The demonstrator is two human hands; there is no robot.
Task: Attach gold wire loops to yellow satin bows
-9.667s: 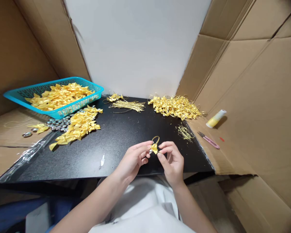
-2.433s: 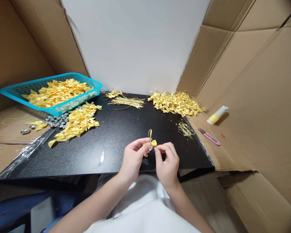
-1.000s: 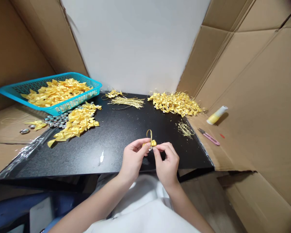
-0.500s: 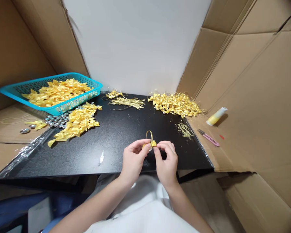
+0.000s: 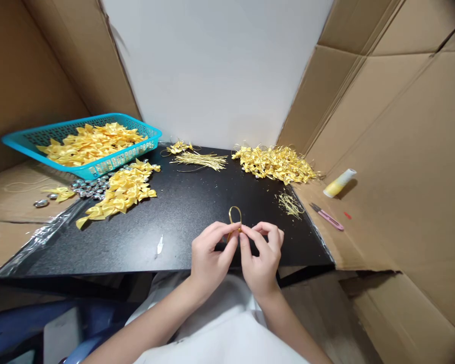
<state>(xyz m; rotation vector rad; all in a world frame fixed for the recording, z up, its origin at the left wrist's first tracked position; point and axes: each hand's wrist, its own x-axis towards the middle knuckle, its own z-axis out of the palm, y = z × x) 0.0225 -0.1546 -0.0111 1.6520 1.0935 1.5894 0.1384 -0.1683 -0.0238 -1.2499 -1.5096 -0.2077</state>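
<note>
Left hand [image 5: 212, 253] and right hand [image 5: 262, 253] meet at a gold loop [image 5: 235, 207]

Thumb and fingertips of each hand are pinched together on the base of the loop, which stands up just above them over the front part of the black table [image 5: 197, 202]. The fingertips cover whatever joins there, so its shape is hard to make out.

Ahead lies a bundle of gold cords [image 5: 200, 161]; to its right is a heap of yellow bows [image 5: 276, 164], with cord clippings [image 5: 290, 205] nearer. On the far left, a blue basket [image 5: 117, 158] holds yellow ribbon pieces [image 5: 94, 144], with silver beads [image 5: 89, 188] and loose yellow bows [image 5: 121, 188] in front. Pink-handled snips [image 5: 328, 217] and a spool [image 5: 339, 183] rest on the cardboard [image 5: 360, 247] at right.
</note>
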